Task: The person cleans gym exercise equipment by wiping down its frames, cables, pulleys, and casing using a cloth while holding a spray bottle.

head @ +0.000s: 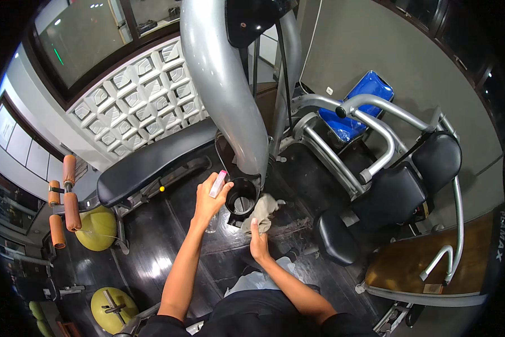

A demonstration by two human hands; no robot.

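My left hand (205,203) is wrapped around a spray bottle. Its white and pink trigger head (217,185) sticks up past my fingers, and part of the clear bottle shows below the hand. A crumpled grey-beige cloth (261,214) is in my right hand (259,245), with the thumb lying along it. Just beyond both hands is a round black holder (235,193) at the foot of a thick, curved silver machine column (231,97). The cloth hangs close to the holder's right side; I cannot tell whether they touch.
A black padded bench (155,160) lies left, near orange foam rollers (71,206) and a yellow-green exercise ball (96,229). On the right stands a silver-framed machine with black pads (389,198). A blue seat (358,113) is behind it. Black matting (151,248) covers the floor.
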